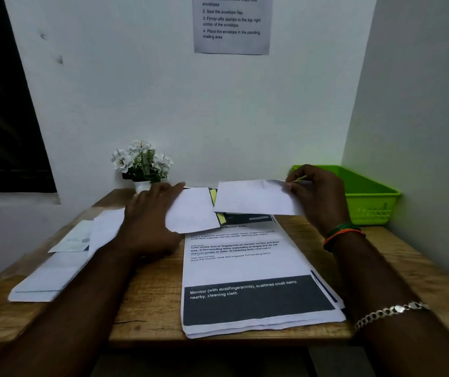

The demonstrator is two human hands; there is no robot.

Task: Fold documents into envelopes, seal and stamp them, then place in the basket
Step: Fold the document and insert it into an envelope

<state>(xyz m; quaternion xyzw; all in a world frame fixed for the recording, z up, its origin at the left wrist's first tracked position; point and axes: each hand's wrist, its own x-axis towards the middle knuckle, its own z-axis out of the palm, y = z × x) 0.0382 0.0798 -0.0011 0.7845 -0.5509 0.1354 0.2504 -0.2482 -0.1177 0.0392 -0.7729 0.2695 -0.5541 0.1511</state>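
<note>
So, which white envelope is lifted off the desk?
The envelope pinched by the right hand; the other envelope lies flat under the left hand.

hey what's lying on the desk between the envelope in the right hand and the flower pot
In the head view, a white folded paper under the left hand lies between the envelope and the flower pot, with a yellow strip showing at its right edge.

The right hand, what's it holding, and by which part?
The right hand pinches a white envelope at its upper right corner, lifted above the printed documents.
</note>
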